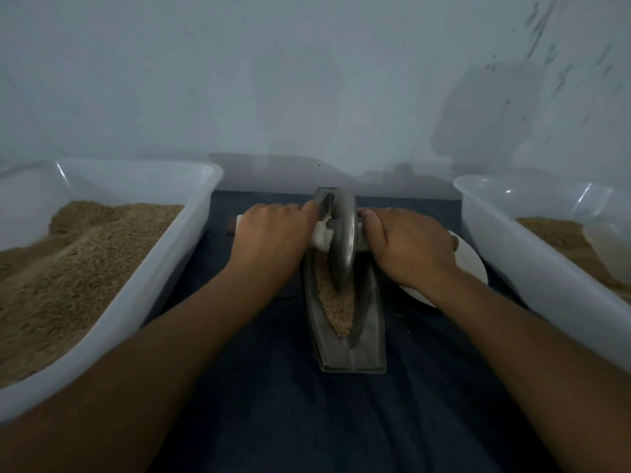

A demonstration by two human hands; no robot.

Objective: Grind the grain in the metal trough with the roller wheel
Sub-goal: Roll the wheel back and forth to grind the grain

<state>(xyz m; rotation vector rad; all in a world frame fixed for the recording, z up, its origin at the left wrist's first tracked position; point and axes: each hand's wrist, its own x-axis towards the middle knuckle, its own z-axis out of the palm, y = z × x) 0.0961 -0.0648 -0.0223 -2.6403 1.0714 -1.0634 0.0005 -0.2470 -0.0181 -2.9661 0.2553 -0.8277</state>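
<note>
Gripping the axle handle on either side of the roller wheel (342, 240), both hands are closed in fists, knuckles up. The left hand (269, 238) wraps the handle's left end, of which a pale tip pokes out past the outer edge of the fist, and white wrapping shows between its thumb side and the wheel. The right hand (408, 249) is curled the same way around the right end, its thumb lying against the wheel's hub. Between the two fists the wheel stands upright on edge in the metal trough (346, 349), which runs away from the person along the dark cloth (273, 387). Grain (336, 302) lies in the trough channel nearer the person than the hands, just below the wheel's rim. Outside the left forearm sits a translucent tub (191, 240) heaped with brown meal; outside the right wrist, a white plate (473, 264) and a second tub (495, 233).
</note>
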